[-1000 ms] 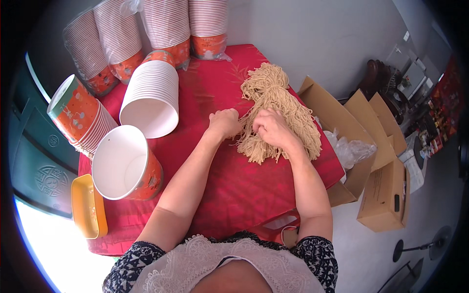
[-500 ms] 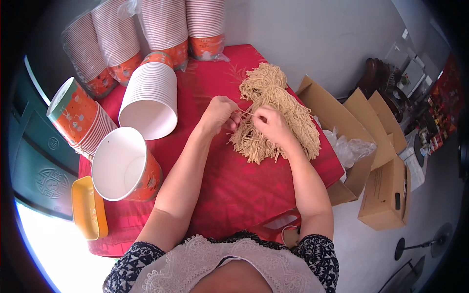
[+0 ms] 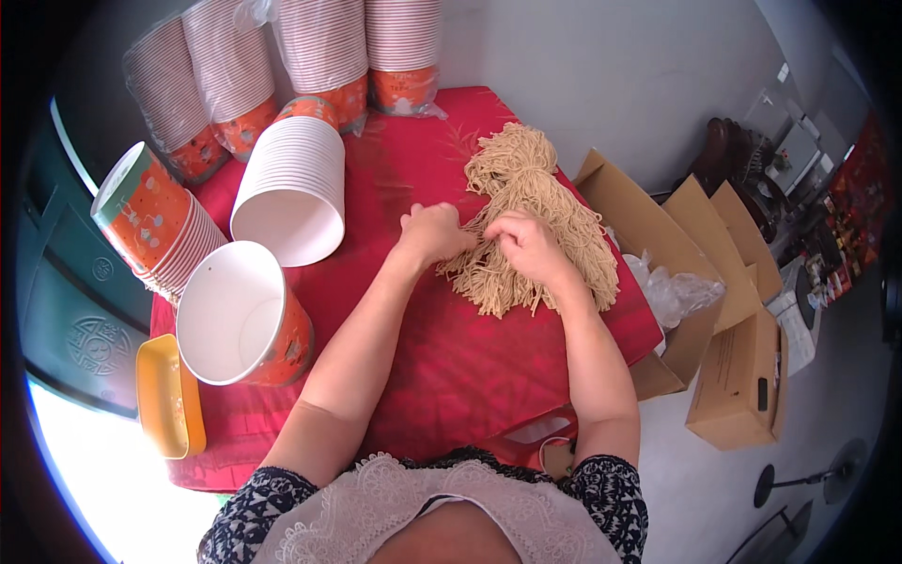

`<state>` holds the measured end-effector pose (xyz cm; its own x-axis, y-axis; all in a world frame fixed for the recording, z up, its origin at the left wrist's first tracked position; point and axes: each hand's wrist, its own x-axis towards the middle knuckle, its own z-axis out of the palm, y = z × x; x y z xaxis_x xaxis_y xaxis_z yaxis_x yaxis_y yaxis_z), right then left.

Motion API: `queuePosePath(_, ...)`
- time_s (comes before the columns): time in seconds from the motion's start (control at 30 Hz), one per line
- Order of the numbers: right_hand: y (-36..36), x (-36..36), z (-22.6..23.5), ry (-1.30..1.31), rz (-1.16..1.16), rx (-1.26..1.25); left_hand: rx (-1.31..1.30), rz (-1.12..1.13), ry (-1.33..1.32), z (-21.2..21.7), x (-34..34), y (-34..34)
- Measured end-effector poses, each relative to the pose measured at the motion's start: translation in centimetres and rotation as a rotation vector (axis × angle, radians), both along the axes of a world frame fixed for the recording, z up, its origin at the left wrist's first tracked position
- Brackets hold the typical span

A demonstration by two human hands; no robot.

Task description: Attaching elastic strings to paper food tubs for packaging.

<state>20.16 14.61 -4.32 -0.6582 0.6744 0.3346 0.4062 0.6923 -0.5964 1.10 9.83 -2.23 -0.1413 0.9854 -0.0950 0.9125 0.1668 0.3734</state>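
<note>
Grip, left hand (image 3: 437, 233): fingers bent, tips at the left edge of the strands; whether they pinch any, I cannot tell. Grip, right hand (image 3: 529, 252): fingers curled narrow over the strands, just beside the left hand; what lies between the fingertips is hidden from me.

Strands, one bundle (image 3: 540, 193): beige, cord-like, drawn in at a waist near the far end — lying on the right part of the tabletop (image 3: 451, 376), loose ends fanned toward the person. Tabletop covering: red cloth, faintly patterned.

Paper tubs, left side: one single tub (image 3: 230, 315), white within, orange outside, mouth toward the person; one nested stack (image 3: 291, 188) on its side, just beyond; one nested stack (image 3: 155, 221), orange with a green base, at the left edge. Far edge: four tall stacks (image 3: 319, 47) in clear plastic.

Tray (image 3: 195, 423), one: yellow, at the near left corner.

Right of the tabletop: an open carton (image 3: 648, 226) — clear plastic (image 3: 676, 293) inside — and a smaller cardboard box (image 3: 728, 376) beside it.
</note>
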Motion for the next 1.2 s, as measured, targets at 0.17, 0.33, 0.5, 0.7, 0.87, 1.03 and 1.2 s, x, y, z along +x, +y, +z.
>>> queuePosePath(0.17,-1.3,-1.6,-0.8,-0.071,0.118,0.191,0.109,0.106,-0.24,-2.0,-0.9,0.9)
queuePosePath(0.33,-1.1,-1.1,-0.4,-0.196,0.054,0.159,0.234,0.15,-0.911,-1.3,-2.4,0.4)
queuePosePath(0.5,0.3,1.3,1.3,-0.199,-0.031,0.185,0.168,0.145,-1.066,-0.7,-2.7,0.3)
queuePosePath(0.7,-0.7,0.8,1.4,-0.149,-0.125,0.489,0.028,0.019,-1.2,0.4,-2.1,-0.4)
queuePosePath(0.87,-1.9,-1.7,0.6,-0.007,0.012,0.414,-0.013,-0.008,-1.235,0.2,-1.9,-0.2)
queuePosePath(1.03,-1.2,-1.8,-0.3,-0.071,0.099,0.352,-0.141,-0.117,-1.094,-0.4,-2.5,0.3)
queuePosePath(1.2,0.1,0.5,0.4,-0.086,0.325,0.078,-0.027,0.007,-0.845,0.5,-2.7,-0.3)
